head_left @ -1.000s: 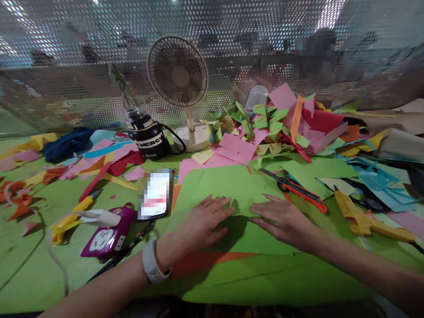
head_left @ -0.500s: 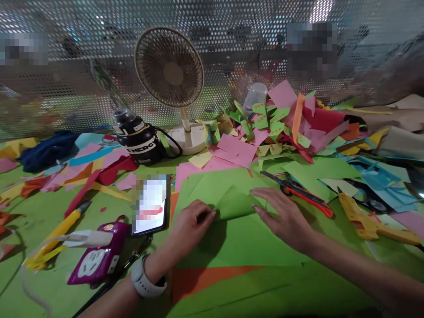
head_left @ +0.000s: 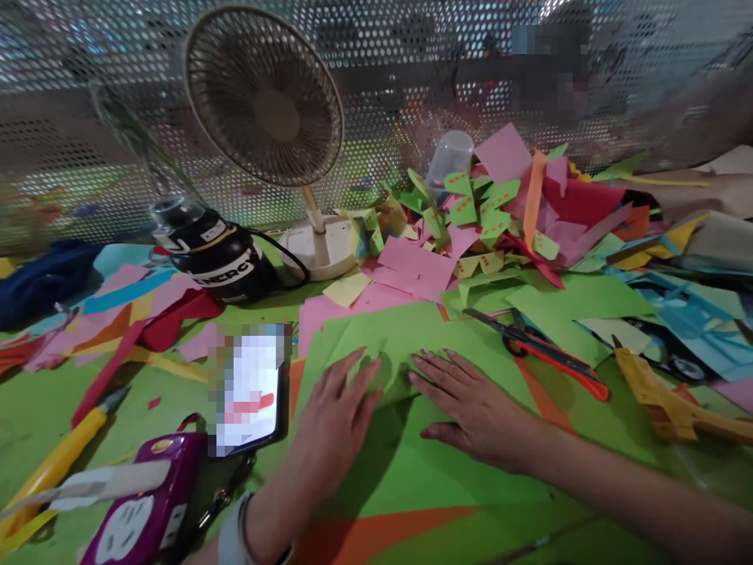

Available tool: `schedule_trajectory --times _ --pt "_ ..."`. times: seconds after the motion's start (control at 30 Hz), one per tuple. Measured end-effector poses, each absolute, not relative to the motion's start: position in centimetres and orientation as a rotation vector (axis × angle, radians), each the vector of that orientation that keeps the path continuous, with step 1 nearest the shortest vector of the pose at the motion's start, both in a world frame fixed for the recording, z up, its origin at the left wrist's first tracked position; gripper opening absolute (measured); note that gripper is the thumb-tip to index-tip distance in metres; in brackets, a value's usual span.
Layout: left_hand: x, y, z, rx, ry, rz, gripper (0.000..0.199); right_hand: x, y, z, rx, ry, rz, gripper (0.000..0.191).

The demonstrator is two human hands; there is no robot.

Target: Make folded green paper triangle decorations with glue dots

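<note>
Green paper (head_left: 394, 447) lies in front of me on top of orange paper (head_left: 353, 537), and a folded flap shows between my hands. My left hand (head_left: 341, 408) rests on the paper's left part with its fingers stretched out. On the flap's right side, my right hand (head_left: 464, 404) lies flat, fingers extended and thumb apart. Neither hand grips anything. Left of my left hand lies a lit phone (head_left: 252, 392). Beyond my right hand is an orange and black utility knife (head_left: 547, 357).
A fan (head_left: 276, 114) and a black bottle (head_left: 217, 255) stand at the back by a perforated metal screen. Cut paper scraps (head_left: 412, 267) pile up behind the sheet. A yellow glue gun (head_left: 664, 400) lies right; a purple device (head_left: 147, 502) and a yellow pen-like tool (head_left: 59, 463) lie left.
Both hands have gone from holding the raised flap by its edges to lying spread on it, and the flap is now flatter. The view has shifted slightly.
</note>
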State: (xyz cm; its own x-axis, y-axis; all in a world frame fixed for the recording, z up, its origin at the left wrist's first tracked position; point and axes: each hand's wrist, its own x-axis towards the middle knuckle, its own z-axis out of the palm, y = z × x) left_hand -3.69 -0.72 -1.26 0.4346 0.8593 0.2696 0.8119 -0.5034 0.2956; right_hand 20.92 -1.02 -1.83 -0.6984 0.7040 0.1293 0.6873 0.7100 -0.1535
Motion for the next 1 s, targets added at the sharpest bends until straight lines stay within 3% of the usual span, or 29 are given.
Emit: schedule_trajectory --times 0.17,0.37,0.6,1.0 --pt "-3.8 -1.8 -2.4 2.917 1.284 0.300 0.055 20.8 -1.0 -1.7 -1.117 -2.680 0.106 0.065" --pt "-4.0 -1.8 -3.0 2.945 1.335 0.257 0.062 20.9 -1.3 -1.3 -0.962 -2.672 0.003 0.043" --pt "-4.2 -1.7 -2.1 2.868 1.319 0.251 0.067 20.8 -0.9 -2.0 -1.111 -2.690 0.181 0.069" --pt "-4.3 -1.8 -2.3 2.929 1.220 0.204 0.061 20.6 -1.0 -2.2 -1.162 -2.676 0.201 0.066"
